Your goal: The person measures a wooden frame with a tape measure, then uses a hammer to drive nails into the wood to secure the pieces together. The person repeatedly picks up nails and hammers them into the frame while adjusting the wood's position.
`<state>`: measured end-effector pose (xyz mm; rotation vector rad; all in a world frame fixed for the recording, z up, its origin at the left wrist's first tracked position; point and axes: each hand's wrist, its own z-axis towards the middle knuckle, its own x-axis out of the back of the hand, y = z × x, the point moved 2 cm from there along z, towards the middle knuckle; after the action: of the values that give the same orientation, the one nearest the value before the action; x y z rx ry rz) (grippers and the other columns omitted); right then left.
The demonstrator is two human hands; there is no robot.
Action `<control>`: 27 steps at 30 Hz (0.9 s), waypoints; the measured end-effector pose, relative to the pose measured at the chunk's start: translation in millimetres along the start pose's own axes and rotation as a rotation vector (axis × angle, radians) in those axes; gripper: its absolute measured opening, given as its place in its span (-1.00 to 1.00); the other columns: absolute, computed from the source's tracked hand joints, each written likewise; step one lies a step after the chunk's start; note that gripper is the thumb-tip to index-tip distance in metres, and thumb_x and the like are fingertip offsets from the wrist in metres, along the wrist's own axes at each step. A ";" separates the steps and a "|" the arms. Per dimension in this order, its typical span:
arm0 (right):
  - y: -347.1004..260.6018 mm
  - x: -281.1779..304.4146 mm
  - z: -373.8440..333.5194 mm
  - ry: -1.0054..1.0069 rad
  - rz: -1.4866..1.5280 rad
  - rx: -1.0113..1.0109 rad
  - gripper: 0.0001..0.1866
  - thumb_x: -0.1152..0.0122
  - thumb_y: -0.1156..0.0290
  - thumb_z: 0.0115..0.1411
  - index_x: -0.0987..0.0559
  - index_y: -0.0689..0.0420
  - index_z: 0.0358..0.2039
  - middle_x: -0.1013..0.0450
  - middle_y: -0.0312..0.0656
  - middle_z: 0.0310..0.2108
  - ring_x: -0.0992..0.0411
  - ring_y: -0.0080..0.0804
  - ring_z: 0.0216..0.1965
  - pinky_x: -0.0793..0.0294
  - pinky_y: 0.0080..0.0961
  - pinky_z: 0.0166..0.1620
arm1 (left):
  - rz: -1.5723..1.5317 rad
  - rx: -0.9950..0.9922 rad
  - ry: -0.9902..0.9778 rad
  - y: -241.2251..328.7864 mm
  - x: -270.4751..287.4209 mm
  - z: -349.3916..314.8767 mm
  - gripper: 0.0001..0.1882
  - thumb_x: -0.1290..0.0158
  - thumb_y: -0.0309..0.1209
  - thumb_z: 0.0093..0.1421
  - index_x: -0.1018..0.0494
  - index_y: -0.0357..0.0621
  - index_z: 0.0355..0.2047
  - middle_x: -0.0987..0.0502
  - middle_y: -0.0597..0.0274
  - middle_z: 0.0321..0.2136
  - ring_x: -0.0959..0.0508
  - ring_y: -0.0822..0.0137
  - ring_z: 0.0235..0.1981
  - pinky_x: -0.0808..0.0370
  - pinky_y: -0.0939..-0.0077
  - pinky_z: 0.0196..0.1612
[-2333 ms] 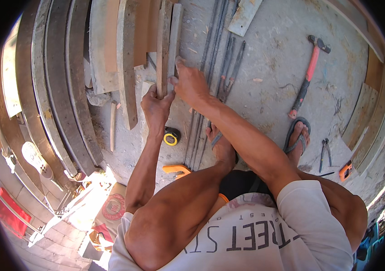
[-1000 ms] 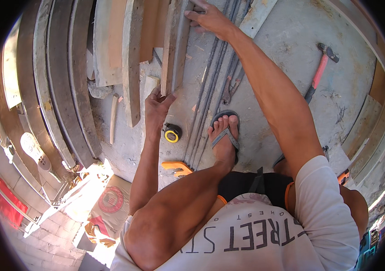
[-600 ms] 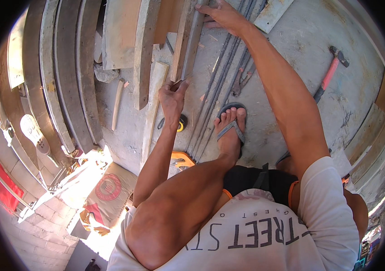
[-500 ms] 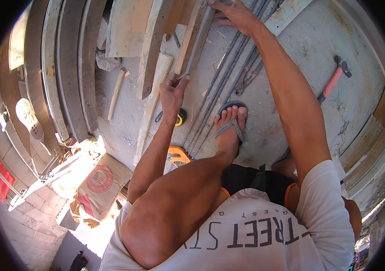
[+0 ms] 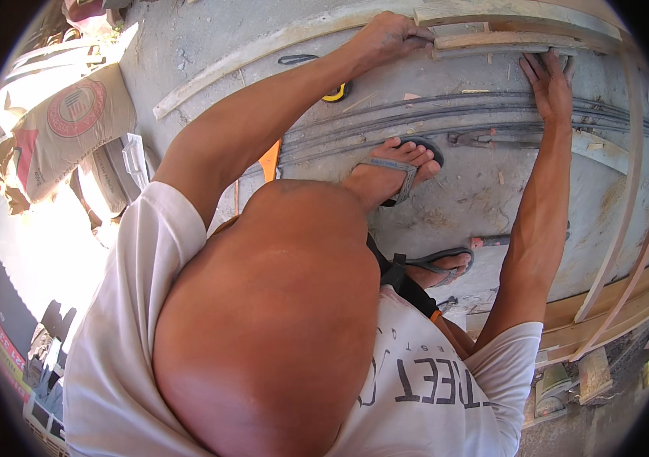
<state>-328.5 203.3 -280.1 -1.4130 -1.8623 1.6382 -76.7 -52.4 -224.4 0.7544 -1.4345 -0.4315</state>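
Note:
My left hand (image 5: 389, 38) is curled round the near end of a thin wooden strip (image 5: 500, 39) that lies on the concrete floor (image 5: 507, 183), next to a longer pale board (image 5: 263, 57). My right hand (image 5: 547, 76) lies flat with its fingers spread, and the fingertips touch the lower edge of the same strip. Below both hands a bundle of steel rods (image 5: 446, 118) runs across the floor. A yellow tape measure (image 5: 335, 93) sits under my left forearm.
My sandalled feet (image 5: 394, 171) stand by the rods, with pincers (image 5: 484, 139) close by and a red-handled hammer (image 5: 492, 241) behind my right arm. A cement bag (image 5: 65, 114) leans at the left. An orange tool (image 5: 270, 160) lies nearby. Curved wooden strips (image 5: 629, 228) lie at the right.
The view has swung round sharply, so the strip now runs across the top. Both hands stay on the wooden strip; my right hand has flattened against its edge.

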 end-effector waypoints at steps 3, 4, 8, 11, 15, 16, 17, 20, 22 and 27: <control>-6.9 -4.3 -4.6 0.022 -0.012 -0.033 0.04 -0.19 0.38 0.45 0.45 -0.03 0.53 -0.15 0.28 0.37 -0.39 0.23 0.26 -0.57 0.08 0.24 | -0.016 -0.029 -0.001 -4.4 -4.3 2.8 -0.75 -0.23 -0.27 0.29 -0.72 0.07 -0.05 -0.72 0.03 -0.28 -0.68 0.00 -0.32 -0.61 0.22 -0.16; -8.0 -6.3 -4.5 0.025 -0.024 -0.033 0.04 -0.18 0.39 0.45 0.45 -0.03 0.53 -0.15 0.29 0.38 -0.40 0.23 0.25 -0.57 0.08 0.23 | -0.008 -0.041 0.002 -6.0 -4.6 2.7 -0.75 -0.22 -0.28 0.29 -0.72 0.06 -0.05 -0.71 0.02 -0.27 -0.68 -0.01 -0.31 -0.61 0.21 -0.15; -11.7 -4.0 -6.5 0.053 -0.059 -0.037 0.02 -0.17 0.40 0.45 0.44 -0.04 0.54 -0.14 0.29 0.39 -0.44 0.23 0.21 -0.58 0.05 0.21 | 0.020 -0.006 -0.030 -2.7 -6.2 6.7 -0.75 -0.21 -0.30 0.30 -0.72 0.02 -0.05 -0.71 0.01 -0.24 -0.69 -0.03 -0.29 -0.62 0.20 -0.13; -10.8 -2.8 -5.1 0.042 -0.099 -0.029 0.02 -0.17 0.39 0.45 0.43 -0.05 0.54 -0.14 0.28 0.39 -0.49 0.21 0.16 -0.61 0.01 0.18 | 0.014 0.012 -0.008 -3.1 -9.7 4.9 -0.76 -0.21 -0.31 0.29 -0.72 0.00 -0.07 -0.71 0.00 -0.26 -0.69 -0.05 -0.30 -0.62 0.18 -0.14; -5.7 0.1 -3.9 0.058 -0.070 -0.013 0.03 -0.20 0.35 0.44 0.42 -0.04 0.54 -0.18 0.28 0.37 -0.54 0.16 0.11 -0.65 -0.04 0.12 | 0.007 0.016 0.031 -7.9 -14.3 2.2 -0.77 -0.23 -0.31 0.27 -0.72 -0.06 -0.11 -0.70 -0.04 -0.29 -0.68 -0.08 -0.34 -0.62 0.14 -0.19; -4.4 -0.5 -3.0 0.027 -0.049 -0.007 0.04 -0.22 0.34 0.44 0.42 -0.04 0.54 -0.18 0.28 0.36 -0.54 0.15 0.10 -0.65 -0.05 0.11 | 0.008 0.024 0.034 -10.7 -14.1 2.5 -0.78 -0.23 -0.31 0.27 -0.71 -0.08 -0.13 -0.70 -0.06 -0.30 -0.68 -0.09 -0.35 -0.62 0.13 -0.20; -2.4 2.7 -2.6 0.006 -0.032 0.001 0.05 -0.23 0.34 0.43 0.42 -0.03 0.54 -0.19 0.27 0.36 -0.55 0.14 0.09 -0.65 -0.06 0.09 | -0.015 0.007 0.043 -9.8 -13.3 4.8 -0.78 -0.23 -0.31 0.27 -0.71 -0.09 -0.13 -0.70 -0.08 -0.31 -0.68 -0.10 -0.35 -0.62 0.13 -0.21; -3.1 3.1 -5.5 0.037 0.005 -0.001 0.07 -0.27 0.32 0.41 0.39 -0.03 0.54 -0.21 0.25 0.34 -0.56 0.11 0.07 -0.66 -0.09 0.07 | -0.027 -0.012 0.038 1.0 -4.9 3.0 -0.77 -0.22 -0.32 0.28 -0.69 -0.11 -0.11 -0.69 -0.06 -0.28 -0.68 -0.06 -0.32 -0.61 0.18 -0.18; -7.0 -0.4 -7.3 0.065 0.011 -0.002 0.11 -0.31 0.30 0.39 0.41 -0.04 0.54 -0.21 0.25 0.35 -0.56 0.09 0.08 -0.66 -0.10 0.09 | 0.039 0.019 -0.009 -0.9 -6.9 2.4 -0.76 -0.18 -0.31 0.33 -0.67 -0.07 -0.05 -0.71 0.06 -0.21 -0.68 0.05 -0.25 -0.60 0.30 -0.13; -6.8 -12.0 -6.9 0.078 0.037 -0.012 0.20 -0.37 0.26 0.36 0.46 -0.05 0.55 -0.18 0.26 0.39 -0.56 0.05 0.09 -0.65 -0.12 0.14 | -0.233 0.151 0.026 2.8 8.8 -3.6 -0.67 -0.17 -0.27 0.34 -0.62 -0.19 0.01 -0.70 -0.07 -0.17 -0.69 0.00 -0.20 -0.59 0.24 -0.09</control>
<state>-320.8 198.7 -267.5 -1.5028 -1.8163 1.5684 -72.6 -55.6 -216.0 1.0518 -1.3705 -0.4939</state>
